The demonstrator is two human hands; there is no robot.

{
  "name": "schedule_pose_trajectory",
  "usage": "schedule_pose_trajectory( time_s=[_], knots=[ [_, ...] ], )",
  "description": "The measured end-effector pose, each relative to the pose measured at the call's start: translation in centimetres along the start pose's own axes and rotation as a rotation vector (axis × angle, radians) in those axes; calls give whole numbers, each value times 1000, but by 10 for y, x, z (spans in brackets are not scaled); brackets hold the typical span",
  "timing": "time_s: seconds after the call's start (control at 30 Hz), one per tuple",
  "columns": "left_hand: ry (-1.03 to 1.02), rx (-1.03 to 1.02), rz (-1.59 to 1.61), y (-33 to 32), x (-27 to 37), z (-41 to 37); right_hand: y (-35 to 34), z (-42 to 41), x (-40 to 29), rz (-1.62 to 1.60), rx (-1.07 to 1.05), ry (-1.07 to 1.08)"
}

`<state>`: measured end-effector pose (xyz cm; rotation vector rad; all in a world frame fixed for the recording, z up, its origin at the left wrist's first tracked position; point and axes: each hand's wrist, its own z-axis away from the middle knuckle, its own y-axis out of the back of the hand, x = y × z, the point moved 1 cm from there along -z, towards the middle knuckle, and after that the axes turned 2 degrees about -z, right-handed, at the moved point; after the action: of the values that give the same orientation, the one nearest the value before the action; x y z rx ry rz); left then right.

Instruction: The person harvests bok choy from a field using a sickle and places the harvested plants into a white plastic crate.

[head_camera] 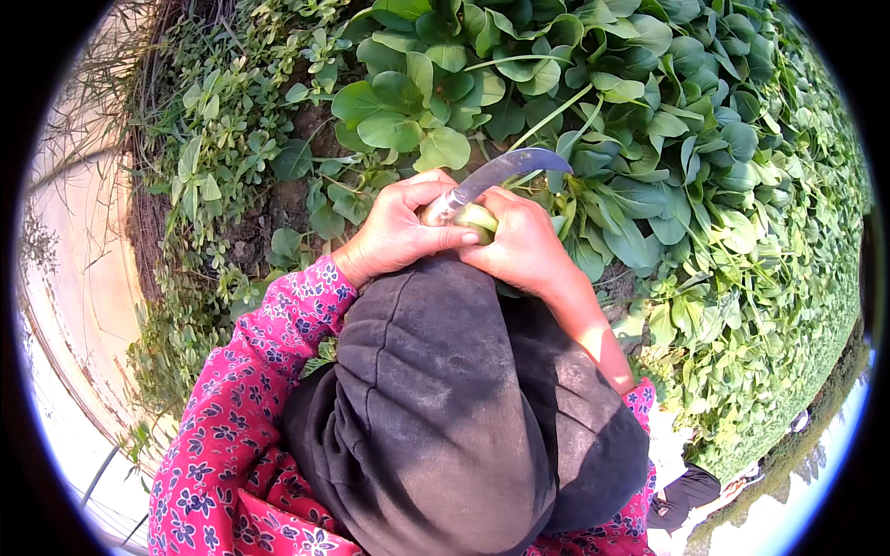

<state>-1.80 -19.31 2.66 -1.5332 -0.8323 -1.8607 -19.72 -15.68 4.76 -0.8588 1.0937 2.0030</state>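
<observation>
My left hand (pixel 407 222) is wrapped around the handle of a sickle, just above my knees. The curved steel blade (pixel 511 167) of the sickle rises from between thumb and forefinger and bends over to the right, its tip near the leaves. Close against it, my right hand (pixel 525 236) grips the pale green stalk base (pixel 478 221) of a leafy green. Most of that plant is hidden by my hands and knees. Broad-leaved greens resembling bok choy (pixel 431 104) grow just beyond both hands.
Dense greens (pixel 695 139) cover the bed ahead and to the right. Low weeds (pixel 236 153) and bare soil (pixel 271 215) lie at left, beside a pale surface (pixel 83 264). My dark-trousered knees (pixel 445 389) fill the lower middle. Another person (pixel 688 493) is at lower right.
</observation>
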Motion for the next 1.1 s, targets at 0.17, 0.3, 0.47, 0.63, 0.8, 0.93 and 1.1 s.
schedule_pose_trajectory(
  time_s=[0.17,0.3,0.47,0.63,0.8,0.93,1.1],
  knots=[
    [499,245,119,1,-21,-2,8,-33,21,542,116,-116],
    [278,105,-283,-16,-40,-12,44,-19,56,766,353,-332],
    [120,-95,-387,-55,-52,-46,41,32,92,697,468,-601],
    [126,-163,-552,-84,-63,-69,15,52,111,618,677,-541],
    [190,-197,-620,-102,-78,-77,10,58,121,633,785,-508],
    [227,-208,-537,-105,-84,-79,9,61,125,655,844,-479],
    [236,-270,-641,-108,-84,-87,9,62,132,701,904,-453]
  ],
)
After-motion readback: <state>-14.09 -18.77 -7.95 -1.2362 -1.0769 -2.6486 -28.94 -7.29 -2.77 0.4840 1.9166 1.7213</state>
